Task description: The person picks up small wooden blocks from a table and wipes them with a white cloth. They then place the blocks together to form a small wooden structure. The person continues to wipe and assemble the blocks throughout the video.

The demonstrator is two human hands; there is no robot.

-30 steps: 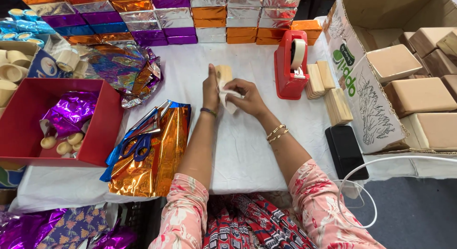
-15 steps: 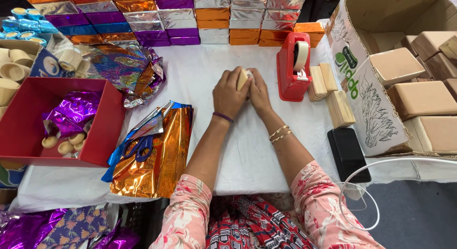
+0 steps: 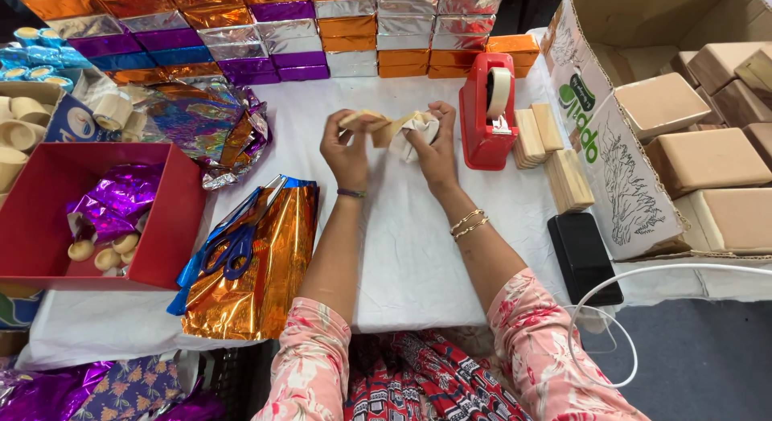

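Wooden block (image 3: 378, 128), earlier cupped between both hands, now shows, paper wrap (image 3: 414, 133) loosened.

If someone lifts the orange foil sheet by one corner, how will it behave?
The orange foil sheet is thin and creased, so it would likely droop and crackle, not stay flat. It looks very light. The blue scissors lie on it and would probably slide off its glossy surface.

Beside the glossy red plastic tape dispenser (image 3: 485, 115), pale matt wooden blocks (image 3: 540, 131) lie on the smooth white cloth-covered desk (image 3: 418, 252). Left of the dispenser, crinkled orange foil (image 3: 257, 268) shines mirror-bright.
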